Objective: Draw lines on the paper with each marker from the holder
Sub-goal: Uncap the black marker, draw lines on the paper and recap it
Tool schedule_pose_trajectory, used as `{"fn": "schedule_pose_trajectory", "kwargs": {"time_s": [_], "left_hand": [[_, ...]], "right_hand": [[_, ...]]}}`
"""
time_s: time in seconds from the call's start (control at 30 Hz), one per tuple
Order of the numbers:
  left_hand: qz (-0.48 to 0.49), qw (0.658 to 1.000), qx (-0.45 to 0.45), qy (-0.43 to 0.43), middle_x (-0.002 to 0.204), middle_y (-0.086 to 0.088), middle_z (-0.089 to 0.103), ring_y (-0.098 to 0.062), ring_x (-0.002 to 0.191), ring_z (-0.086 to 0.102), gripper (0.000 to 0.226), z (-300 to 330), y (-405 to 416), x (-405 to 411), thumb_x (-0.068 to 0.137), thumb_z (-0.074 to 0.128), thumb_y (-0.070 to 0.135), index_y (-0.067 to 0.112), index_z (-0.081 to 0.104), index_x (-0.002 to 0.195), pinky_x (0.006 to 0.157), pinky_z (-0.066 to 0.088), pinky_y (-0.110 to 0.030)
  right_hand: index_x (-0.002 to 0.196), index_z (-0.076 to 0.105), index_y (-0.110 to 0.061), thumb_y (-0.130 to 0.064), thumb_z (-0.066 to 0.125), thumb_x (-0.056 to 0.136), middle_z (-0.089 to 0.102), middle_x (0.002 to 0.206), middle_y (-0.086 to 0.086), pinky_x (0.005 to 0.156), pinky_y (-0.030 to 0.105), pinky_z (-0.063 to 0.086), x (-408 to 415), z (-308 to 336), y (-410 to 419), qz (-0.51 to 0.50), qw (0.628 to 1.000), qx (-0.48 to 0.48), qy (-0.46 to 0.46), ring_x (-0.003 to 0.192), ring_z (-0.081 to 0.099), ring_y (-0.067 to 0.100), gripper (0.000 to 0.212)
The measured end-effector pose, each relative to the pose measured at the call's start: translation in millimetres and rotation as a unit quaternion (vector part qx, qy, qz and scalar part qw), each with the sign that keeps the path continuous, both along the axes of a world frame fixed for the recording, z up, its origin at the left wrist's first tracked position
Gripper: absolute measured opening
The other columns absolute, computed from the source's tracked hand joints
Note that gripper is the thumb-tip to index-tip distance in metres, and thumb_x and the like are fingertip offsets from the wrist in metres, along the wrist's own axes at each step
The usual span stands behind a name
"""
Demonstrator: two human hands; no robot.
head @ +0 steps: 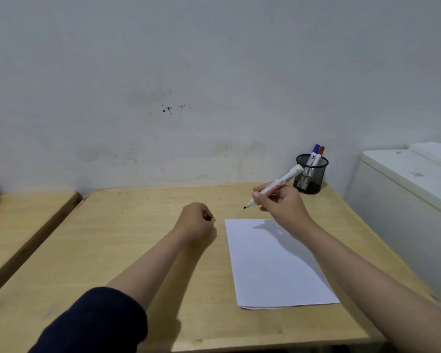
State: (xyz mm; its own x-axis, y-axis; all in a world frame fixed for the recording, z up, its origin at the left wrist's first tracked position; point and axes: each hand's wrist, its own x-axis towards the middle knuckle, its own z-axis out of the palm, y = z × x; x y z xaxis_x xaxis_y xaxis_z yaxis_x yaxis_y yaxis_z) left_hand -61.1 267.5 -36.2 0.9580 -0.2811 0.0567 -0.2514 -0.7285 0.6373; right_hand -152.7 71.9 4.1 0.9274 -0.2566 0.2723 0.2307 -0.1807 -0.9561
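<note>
Inside the curled left hand (195, 218) something small and dark hides. Right hand (280, 203) grips an uncapped marker (274, 186) above the paper (270, 271), partly blocking the holder (313, 177).

Black marker (274, 186) uncapped, white barrel, tilted tip-down-left in right hand (280, 203); paper (275, 266) blank, flat on counter, below that hand; mesh holder (310, 177) just behind it, blue marker (315, 152) and red marker (320, 152) upright inside, capped.
</note>
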Motion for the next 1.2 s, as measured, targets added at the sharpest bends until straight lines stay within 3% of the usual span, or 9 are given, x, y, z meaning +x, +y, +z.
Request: {"fn": "schedule_pose_trajectory", "kwargs": {"time_s": [0.1,0.27,0.4,0.5,0.63,0.77,0.9,1.03,1.2], "left_hand": [[0.004,0.999,-0.037,-0.001,0.087,-0.007,0.071,-0.018,0.079,0.06,0.01,-9.0,1.5,6.7,0.075,0.065,0.009,0.011,0.07,0.084,0.066,0.041,-0.022],[0.02,0.991,-0.131,0.01,0.079,0.001,0.059,-0.013,0.073,0.058,0.043,-26.7,11.4,-1.3,0.076,0.068,0.007,0.017,0.054,0.116,0.07,0.043,-0.02],[0.042,0.969,-0.233,-0.064,0.079,0.0,0.062,-0.008,0.068,0.057,0.023,-31.3,13.1,-21.9,0.076,0.068,0.01,0.017,0.062,0.097,0.065,0.046,-0.017],[-0.049,0.969,-0.207,-0.125,0.083,0.002,0.065,-0.009,0.076,0.06,0.014,-33.8,12.9,-32.9,0.074,0.074,0.021,0.019,0.068,0.086,0.07,0.046,-0.016],[-0.161,0.974,-0.064,-0.147,0.09,0.01,0.062,-0.013,0.085,0.058,0.026,-41.5,12.1,-34.6,0.073,0.068,0.046,0.028,0.072,0.093,0.078,0.048,-0.031],[-0.185,0.968,0.002,-0.172,0.1,0.012,0.065,-0.014,0.087,0.056,0.033,-45.7,10.8,-32.1,0.075,0.06,0.052,0.03,0.072,0.097,0.079,0.048,-0.043],[-0.182,0.967,0.003,-0.179,0.106,0.014,0.066,-0.01,0.088,0.055,0.032,-45.9,10.1,-30.6,0.075,0.061,0.052,0.029,0.071,0.095,0.079,0.048,-0.042],[-0.184,0.965,0.019,-0.186,0.109,0.014,0.067,-0.011,0.088,0.053,0.036,-45.8,8.8,-31.4,0.074,0.06,0.057,0.029,0.071,0.095,0.078,0.046,-0.038],[-0.187,0.965,0.039,-0.18,0.112,0.014,0.064,-0.009,0.088,0.049,0.04,-46.3,8.9,-30.9,0.073,0.058,0.059,0.028,0.068,0.095,0.078,0.044,-0.035]], "right_hand": [[0.078,0.069,-0.012,-0.01,0.072,0.081,0.07,0.071,0.004,0.068,0.034,0.054,7.8,-9.6,2.8,-0.003,1.0,0.02,0.007,0.063,0.064,0.012,0.005],[0.074,0.057,-0.001,-0.003,0.075,0.076,0.063,0.066,0.01,0.062,0.03,0.057,22.5,-27.5,10.0,-0.021,0.994,0.103,0.034,0.058,0.065,0.017,0.018],[0.071,0.056,-0.007,-0.004,0.069,0.08,0.065,0.067,0.01,0.06,0.03,0.057,35.9,-38.4,19.0,-0.002,0.988,0.131,0.081,0.058,0.067,0.015,0.017],[0.068,0.056,-0.009,-0.006,0.07,0.079,0.068,0.069,0.011,0.056,0.03,0.057,46.3,-45.6,25.8,0.008,0.983,0.142,0.119,0.06,0.067,0.017,0.018],[0.065,0.053,-0.008,-0.012,0.079,0.074,0.067,0.068,0.016,0.056,0.032,0.057,58.7,-54.5,33.9,-0.015,0.983,0.128,0.133,0.058,0.066,0.022,0.028],[0.064,0.052,-0.009,-0.008,0.077,0.075,0.065,0.06,0.011,0.055,0.031,0.054,60.4,-68.1,36.7,-0.029,0.988,0.094,0.117,0.055,0.065,0.024,0.027],[0.062,0.051,-0.009,-0.013,0.077,0.076,0.065,0.053,0.005,0.052,0.03,0.055,59.4,-70.2,35.2,-0.032,0.989,0.104,0.098,0.052,0.066,0.022,0.03],[0.065,0.049,-0.007,-0.013,0.075,0.078,0.065,0.056,0.012,0.05,0.031,0.056,62.9,-66.8,36.1,-0.051,0.985,0.119,0.115,0.049,0.065,0.022,0.03],[0.061,0.044,-0.008,-0.007,0.071,0.08,0.061,0.053,0.015,0.043,0.028,0.052,61.9,-68.1,37.9,-0.086,0.989,0.071,0.098,0.043,0.063,0.02,0.033]]}}
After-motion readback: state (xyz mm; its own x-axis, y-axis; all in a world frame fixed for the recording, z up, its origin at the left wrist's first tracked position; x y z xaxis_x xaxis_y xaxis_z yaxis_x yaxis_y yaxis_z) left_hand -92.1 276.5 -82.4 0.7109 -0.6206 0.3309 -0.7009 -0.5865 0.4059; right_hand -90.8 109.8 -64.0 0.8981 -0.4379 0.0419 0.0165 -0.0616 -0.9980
